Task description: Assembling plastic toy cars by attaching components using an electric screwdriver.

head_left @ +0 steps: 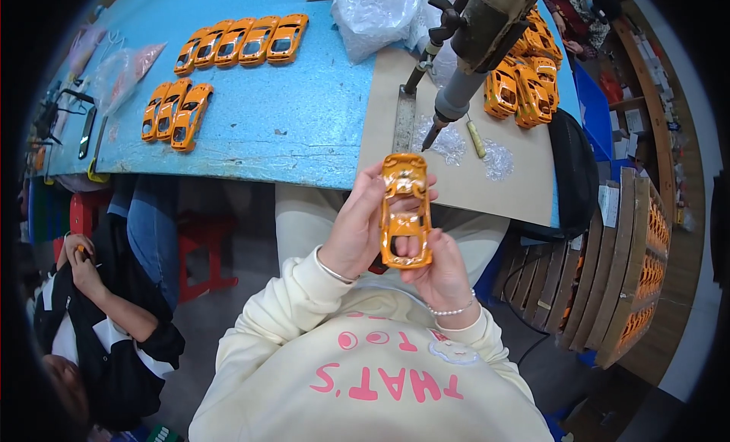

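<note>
Blue tabletop (258,122), largest item, spans top of view. Tan mat (456,176) lies on its right part.

Stack of wood trays (608,267) stands at lower right, beside the tabletop, orange parts in the slots.

Second person (99,320) in black-and-white top sits at lower left, below the tabletop edge, hands together near a small orange item.

Clear plastic bag (376,16) lies at top centre of tabletop.

Hanging power screwdriver (468,69) above the mat, tip pointing down-left, tip near a steel ruler (404,122).

Pile of orange car shells (525,81) on the mat's right end. Row of five orange shells (243,40) on the blue surface, upper left; row of three shells (176,112) below it, apart from the five.

Left hand (356,229): grip closed on the left side of the orange toy car body (405,210), fingers wrapped behind it. Right hand (439,271): grip closed on its lower right end, thumb on the shell. Car body held in the air between both hands, in front of chest, just short of the tabletop edge, long axis running away from the person, underside facing camera.

Small yellow-handled tool (476,139) lies on the mat right of the screwdriver tip, amid scattered clear bits.
</note>
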Demonstrator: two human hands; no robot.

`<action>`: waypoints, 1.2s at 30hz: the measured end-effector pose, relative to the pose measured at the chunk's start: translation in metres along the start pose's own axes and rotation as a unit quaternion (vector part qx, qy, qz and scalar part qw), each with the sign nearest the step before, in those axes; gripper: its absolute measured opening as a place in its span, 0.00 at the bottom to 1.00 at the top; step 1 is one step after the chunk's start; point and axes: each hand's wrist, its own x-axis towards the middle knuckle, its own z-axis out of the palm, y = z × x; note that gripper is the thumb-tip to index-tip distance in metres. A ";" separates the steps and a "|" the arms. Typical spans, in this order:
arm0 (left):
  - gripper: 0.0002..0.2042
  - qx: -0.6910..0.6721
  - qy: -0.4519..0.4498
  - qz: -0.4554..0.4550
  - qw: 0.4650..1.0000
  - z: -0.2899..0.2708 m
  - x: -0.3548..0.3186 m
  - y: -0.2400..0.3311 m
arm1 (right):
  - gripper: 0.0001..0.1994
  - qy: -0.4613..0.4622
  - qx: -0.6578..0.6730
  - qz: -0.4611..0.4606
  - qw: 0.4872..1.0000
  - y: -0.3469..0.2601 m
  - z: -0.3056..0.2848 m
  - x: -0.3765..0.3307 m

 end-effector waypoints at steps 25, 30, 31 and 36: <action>0.44 0.001 -0.152 0.038 0.988 0.019 0.009 0.000 | 0.30 0.045 0.057 -0.074 0.995 -0.037 0.037 -0.017; 0.43 0.008 -0.155 0.047 0.987 0.015 0.008 -0.003 | 0.28 0.027 0.049 -0.071 0.996 -0.036 0.031 -0.017; 0.42 -0.007 -0.153 0.038 0.987 0.013 0.007 -0.004 | 0.28 0.013 0.049 -0.070 0.996 -0.034 0.029 -0.015; 0.40 -0.106 -0.150 0.011 0.983 -0.004 -0.011 -0.014 | 0.25 0.001 0.150 -0.058 0.987 -0.010 0.033 -0.004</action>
